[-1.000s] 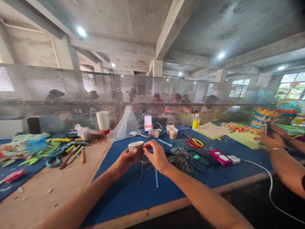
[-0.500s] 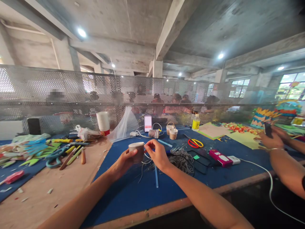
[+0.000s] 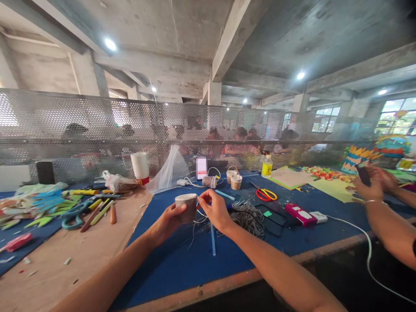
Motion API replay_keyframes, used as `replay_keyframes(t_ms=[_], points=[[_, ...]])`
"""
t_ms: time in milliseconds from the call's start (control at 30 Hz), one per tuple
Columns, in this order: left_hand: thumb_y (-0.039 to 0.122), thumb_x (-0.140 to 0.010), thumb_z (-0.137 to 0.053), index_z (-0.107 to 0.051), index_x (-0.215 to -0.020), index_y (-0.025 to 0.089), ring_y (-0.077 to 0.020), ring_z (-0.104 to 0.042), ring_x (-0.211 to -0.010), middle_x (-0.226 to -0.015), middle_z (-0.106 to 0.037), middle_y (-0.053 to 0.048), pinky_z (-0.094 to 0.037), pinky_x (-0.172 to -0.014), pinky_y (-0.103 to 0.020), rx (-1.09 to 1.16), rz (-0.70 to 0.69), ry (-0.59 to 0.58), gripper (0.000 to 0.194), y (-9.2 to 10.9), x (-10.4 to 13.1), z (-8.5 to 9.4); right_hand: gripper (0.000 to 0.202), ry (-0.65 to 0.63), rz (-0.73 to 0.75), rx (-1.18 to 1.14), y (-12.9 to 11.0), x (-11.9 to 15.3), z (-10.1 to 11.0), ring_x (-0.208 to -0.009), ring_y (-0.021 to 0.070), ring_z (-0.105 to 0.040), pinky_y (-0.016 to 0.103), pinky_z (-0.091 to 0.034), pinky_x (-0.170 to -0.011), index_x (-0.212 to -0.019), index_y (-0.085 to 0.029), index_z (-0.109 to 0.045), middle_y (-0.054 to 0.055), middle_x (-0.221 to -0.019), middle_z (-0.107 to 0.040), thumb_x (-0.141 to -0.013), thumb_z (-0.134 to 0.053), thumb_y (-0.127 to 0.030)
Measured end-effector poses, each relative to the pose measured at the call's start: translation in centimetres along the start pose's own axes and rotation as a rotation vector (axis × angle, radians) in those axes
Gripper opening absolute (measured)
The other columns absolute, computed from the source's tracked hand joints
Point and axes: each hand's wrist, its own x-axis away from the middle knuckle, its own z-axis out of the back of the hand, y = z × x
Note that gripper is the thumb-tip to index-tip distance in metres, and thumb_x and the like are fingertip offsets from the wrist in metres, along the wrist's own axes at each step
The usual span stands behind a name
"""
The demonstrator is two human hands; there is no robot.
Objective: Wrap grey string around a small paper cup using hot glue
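My left hand (image 3: 166,224) is wrapped round a small paper cup (image 3: 186,201) with a pale rim and a greyish-brown outside, held upright above the blue mat (image 3: 169,264). The fingers of my right hand (image 3: 215,209) are pinched together close to the cup's right rim; what they hold, if anything, is too small to make out. Beyond my hands lie a spool of cord (image 3: 209,182) and two small cups with handles (image 3: 236,182). A tangle of grey cord (image 3: 248,220) sits to the right of my right hand, and a clear bluish stick (image 3: 213,240) lies below it.
Red-and-yellow scissors (image 3: 266,194), a glue bottle (image 3: 267,167) and a magenta box (image 3: 300,215) are on the right. A phone (image 3: 201,168) stands behind. Stacked paper cups (image 3: 139,165) and blue-handled scissors (image 3: 73,216) are left. Another person's hands (image 3: 373,184) hold a phone at far right.
My hands and the cup stay almost in place. At far right, the other person's hands and phone have shifted slightly.
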Motion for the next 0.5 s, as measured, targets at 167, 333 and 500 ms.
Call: replay_keyframes(t_ms=[167, 333, 500], points=[[0.038, -0.087, -0.080, -0.076, -0.126, 0.015, -0.0229, -0.066, -0.091, -0.105, -0.077, -0.011, -0.049, -0.087, -0.035, -0.003, -0.007, -0.013, 0.045, 0.04, 0.03, -0.07, 0.016, -0.003, -0.003, -0.014, -0.15, -0.02, 0.07, -0.073, 0.0193, -0.074, 0.032, -0.057, -0.077, -0.085, -0.023, -0.059, 0.001, -0.079, -0.073, -0.094, -0.064, -0.035], [0.037, -0.087, -0.079, -0.075, -0.126, 0.015, -0.0238, -0.066, -0.093, -0.101, -0.077, -0.011, -0.048, -0.088, -0.035, -0.005, -0.005, -0.018, 0.045, 0.14, 0.13, -0.17, 0.016, -0.007, -0.004, -0.002, -0.17, -0.07, 0.14, -0.075, 0.0200, -0.074, 0.032, -0.057, -0.077, -0.085, -0.023, -0.060, 0.002, -0.080, -0.073, -0.095, -0.064, -0.036], [0.037, -0.088, -0.079, -0.076, -0.125, 0.015, -0.0241, -0.067, -0.097, -0.112, -0.077, -0.013, -0.048, -0.091, -0.035, -0.006, 0.000, -0.013, 0.043, 0.14, 0.18, -0.11, 0.016, -0.014, -0.024, -0.005, -0.21, -0.08, 0.16, -0.076, 0.0196, -0.074, 0.031, -0.057, -0.078, -0.085, -0.023, -0.060, 0.001, -0.079, -0.073, -0.095, -0.064, -0.035]])
